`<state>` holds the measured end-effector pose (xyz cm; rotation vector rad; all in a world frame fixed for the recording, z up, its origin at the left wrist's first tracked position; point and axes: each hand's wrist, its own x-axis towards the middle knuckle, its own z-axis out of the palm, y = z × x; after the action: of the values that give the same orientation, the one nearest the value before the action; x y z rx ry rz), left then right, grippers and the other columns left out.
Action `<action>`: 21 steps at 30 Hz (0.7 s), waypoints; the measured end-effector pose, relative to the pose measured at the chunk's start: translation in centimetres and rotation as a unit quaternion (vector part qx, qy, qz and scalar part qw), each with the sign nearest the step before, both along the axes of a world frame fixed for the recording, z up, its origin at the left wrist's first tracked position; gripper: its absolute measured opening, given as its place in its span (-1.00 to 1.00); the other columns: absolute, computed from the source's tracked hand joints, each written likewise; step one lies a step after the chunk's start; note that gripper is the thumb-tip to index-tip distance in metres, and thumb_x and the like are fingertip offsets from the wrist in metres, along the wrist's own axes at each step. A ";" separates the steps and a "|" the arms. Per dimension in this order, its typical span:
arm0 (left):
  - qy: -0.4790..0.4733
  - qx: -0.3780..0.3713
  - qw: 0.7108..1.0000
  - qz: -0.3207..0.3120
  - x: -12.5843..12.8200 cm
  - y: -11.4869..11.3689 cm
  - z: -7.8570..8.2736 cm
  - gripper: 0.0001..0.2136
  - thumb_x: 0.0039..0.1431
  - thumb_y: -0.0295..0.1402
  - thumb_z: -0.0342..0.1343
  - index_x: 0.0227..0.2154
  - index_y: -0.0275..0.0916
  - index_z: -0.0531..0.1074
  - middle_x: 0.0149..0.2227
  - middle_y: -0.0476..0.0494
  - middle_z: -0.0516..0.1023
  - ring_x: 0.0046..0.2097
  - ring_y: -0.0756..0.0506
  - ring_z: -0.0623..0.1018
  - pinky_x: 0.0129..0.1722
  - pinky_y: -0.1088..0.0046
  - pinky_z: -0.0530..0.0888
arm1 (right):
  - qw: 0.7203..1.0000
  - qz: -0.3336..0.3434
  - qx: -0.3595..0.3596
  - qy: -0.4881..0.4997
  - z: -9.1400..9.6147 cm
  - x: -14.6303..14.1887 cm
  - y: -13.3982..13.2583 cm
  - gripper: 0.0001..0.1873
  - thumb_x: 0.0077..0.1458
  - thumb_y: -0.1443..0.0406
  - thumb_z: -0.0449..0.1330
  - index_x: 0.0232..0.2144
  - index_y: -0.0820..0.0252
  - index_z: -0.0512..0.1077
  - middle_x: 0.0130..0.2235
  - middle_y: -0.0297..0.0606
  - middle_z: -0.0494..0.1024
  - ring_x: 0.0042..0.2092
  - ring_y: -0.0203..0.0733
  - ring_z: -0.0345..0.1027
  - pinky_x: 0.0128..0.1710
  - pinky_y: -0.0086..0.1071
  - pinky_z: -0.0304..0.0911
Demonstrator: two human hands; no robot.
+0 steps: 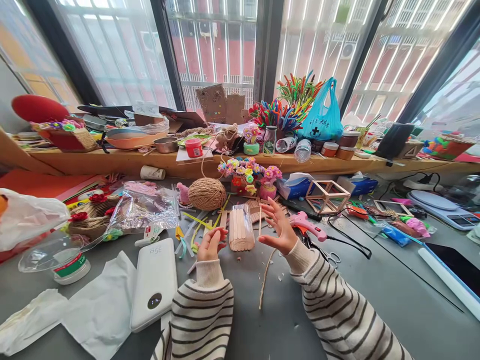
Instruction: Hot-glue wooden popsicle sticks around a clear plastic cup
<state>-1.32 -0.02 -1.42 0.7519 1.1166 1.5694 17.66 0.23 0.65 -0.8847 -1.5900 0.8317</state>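
A packet of wooden craft sticks (237, 227), partly in clear plastic wrap, lies on the grey table between my hands. Just left of it, my left hand (210, 244) has its fingers curled and pressed together; whatever they might hold is hidden. On the other side, my right hand (278, 227) holds a single craft stick (260, 221) upright by its ends, between thumb and fingertips, with the other fingers spread. A short piece of twine (265, 280) lies below my right hand. Behind the packet sits a ball of twine (207, 194).
A pink glue gun (308, 226) with a black cord and scissors (332, 257) lie to the right. A white power bank (154, 282) and paper tissue (103, 302) are on the left. Craft flowers (243, 172) and a wooden stick frame (328, 194) stand behind. A cluttered ledge (165, 159) runs below the windows.
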 end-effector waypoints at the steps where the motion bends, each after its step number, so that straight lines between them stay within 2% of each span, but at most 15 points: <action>1: 0.003 -0.007 1.000 0.005 0.1 0.4 -0.5 -0.75 -0.18 -0.23 0.21 -0.41 -0.26 0.43 -0.38 -0.07 0.50 -0.35 0.02 0.46 -0.44 0.58 0.39 | 0.999 0.012 -0.030 0.028 -0.4 -0.1 0.2 0.03 -0.28 -0.02 0.27 0.17 -0.01 -0.15 0.14 -0.07 0.13 0.17 -0.04 0.02 0.07 -0.04 0.02; 6: 0.024 -0.039 0.999 0.008 1.0 1.5 -2.3 -0.80 -0.07 -0.33 0.13 -0.32 -0.24 0.39 -0.23 -0.14 0.47 -0.17 -0.05 0.45 -0.27 0.49 0.41 | 0.987 0.042 -0.102 0.114 -1.2 -0.3 0.5 0.01 -0.32 -0.03 0.28 0.14 -0.02 -0.08 0.14 -0.07 0.14 0.17 -0.03 0.00 0.07 -0.03 0.00; 14: 0.041 -0.058 0.997 -0.004 1.5 2.1 -3.2 -0.79 0.00 -0.33 0.07 -0.26 -0.23 0.35 -0.12 -0.19 0.45 0.00 -0.12 0.41 0.03 0.33 0.30 | 0.977 0.053 -0.119 0.171 -1.5 -0.5 0.7 -0.03 -0.36 -0.02 0.30 0.11 -0.03 0.00 0.12 -0.08 0.18 0.16 0.00 0.01 0.05 0.00 -0.01; 17: 0.043 -0.058 0.997 -0.007 1.6 2.2 -3.5 -0.76 0.00 -0.31 0.07 -0.24 -0.25 0.34 -0.10 -0.22 0.44 0.04 -0.14 0.38 0.07 0.29 0.26 | 0.963 0.077 -0.134 0.221 -1.7 -0.6 0.8 -0.08 -0.35 0.00 0.31 0.08 -0.07 0.06 0.11 -0.12 0.21 0.16 0.00 0.03 0.06 0.00 -0.01; 21: 0.046 -0.037 0.998 -0.027 1.7 2.1 -3.4 -0.68 -0.04 -0.27 0.14 -0.21 -0.28 0.35 -0.12 -0.26 0.46 0.02 -0.19 0.40 0.06 0.26 0.28 | 0.931 0.115 -0.179 0.296 -1.7 -0.6 0.6 -0.21 -0.32 0.06 0.32 0.02 -0.16 0.15 0.13 -0.22 0.19 0.15 -0.01 0.05 0.03 -0.02 0.06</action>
<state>0.40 2.08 -4.81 0.8045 1.2041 1.4527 17.05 0.83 -1.08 -0.6101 -1.0296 1.4367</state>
